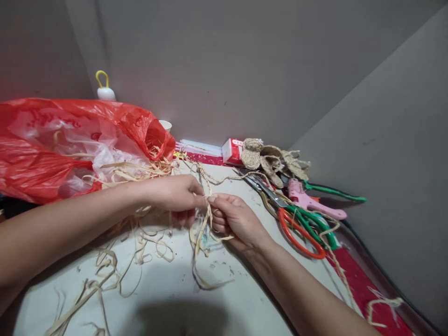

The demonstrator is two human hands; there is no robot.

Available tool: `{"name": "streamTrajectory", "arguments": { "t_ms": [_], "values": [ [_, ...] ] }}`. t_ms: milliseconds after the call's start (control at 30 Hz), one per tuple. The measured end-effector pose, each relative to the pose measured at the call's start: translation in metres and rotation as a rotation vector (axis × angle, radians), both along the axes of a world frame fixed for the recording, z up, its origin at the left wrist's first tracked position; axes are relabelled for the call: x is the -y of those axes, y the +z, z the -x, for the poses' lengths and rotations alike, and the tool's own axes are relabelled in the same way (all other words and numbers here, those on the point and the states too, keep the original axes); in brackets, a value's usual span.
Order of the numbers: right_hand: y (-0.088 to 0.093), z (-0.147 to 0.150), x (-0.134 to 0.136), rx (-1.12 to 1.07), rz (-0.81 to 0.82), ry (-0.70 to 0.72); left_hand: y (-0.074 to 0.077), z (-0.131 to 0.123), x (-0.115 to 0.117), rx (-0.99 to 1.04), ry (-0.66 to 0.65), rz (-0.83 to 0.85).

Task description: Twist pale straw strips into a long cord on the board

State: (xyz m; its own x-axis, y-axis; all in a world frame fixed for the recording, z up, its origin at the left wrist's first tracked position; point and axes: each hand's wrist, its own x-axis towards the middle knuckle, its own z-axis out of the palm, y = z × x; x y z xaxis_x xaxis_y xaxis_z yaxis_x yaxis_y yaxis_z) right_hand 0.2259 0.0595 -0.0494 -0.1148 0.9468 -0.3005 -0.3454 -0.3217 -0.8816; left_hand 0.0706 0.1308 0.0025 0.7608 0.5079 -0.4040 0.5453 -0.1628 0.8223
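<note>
Both my hands meet above the middle of a pale table (168,294). My left hand (175,192) is closed in a pinch on thin tan raffia strands (201,238). My right hand (235,219) is curled shut round the same strands, thumb touching the left fingertips. The strands hang down from the hands and curl loosely on the table. More raffia (105,270) trails off to the lower left.
A red plastic bag (52,144) spilling raffia lies at the left. At the right lie red-handled scissors (297,231), green-handled scissors (315,224), a pink glue gun (311,200), woven jute pieces (269,161) and a small red-white box (231,150). Grey walls close the back and right.
</note>
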Motion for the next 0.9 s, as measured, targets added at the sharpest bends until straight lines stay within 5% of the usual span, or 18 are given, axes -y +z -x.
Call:
{"name": "streamTrajectory", "arguments": {
  "t_ms": [133, 267, 333, 700, 767, 900],
  "values": [
    [0.000, -0.004, -0.003, 0.004, 0.013, 0.076, -0.008, -0.002, -0.015, 0.243, 0.218, -0.143],
    [0.000, -0.008, -0.006, 0.026, 0.015, 0.135, -0.030, -0.011, -0.005, 0.324, 0.180, 0.276],
    [0.000, -0.012, -0.007, 0.036, 0.025, 0.168, -0.036, -0.013, 0.002, 0.331, 0.176, 0.354],
    [0.000, -0.027, -0.009, 0.286, -0.014, 0.327, -0.038, -0.007, -0.007, 0.203, -0.017, -0.172],
    [0.000, -0.028, -0.009, 0.362, -0.043, 0.335, -0.038, -0.007, -0.008, 0.198, -0.015, -0.105],
    [0.001, -0.028, -0.009, 0.549, -0.186, 0.339, -0.040, -0.010, -0.007, 0.211, 0.066, 0.300]
  ]
}}
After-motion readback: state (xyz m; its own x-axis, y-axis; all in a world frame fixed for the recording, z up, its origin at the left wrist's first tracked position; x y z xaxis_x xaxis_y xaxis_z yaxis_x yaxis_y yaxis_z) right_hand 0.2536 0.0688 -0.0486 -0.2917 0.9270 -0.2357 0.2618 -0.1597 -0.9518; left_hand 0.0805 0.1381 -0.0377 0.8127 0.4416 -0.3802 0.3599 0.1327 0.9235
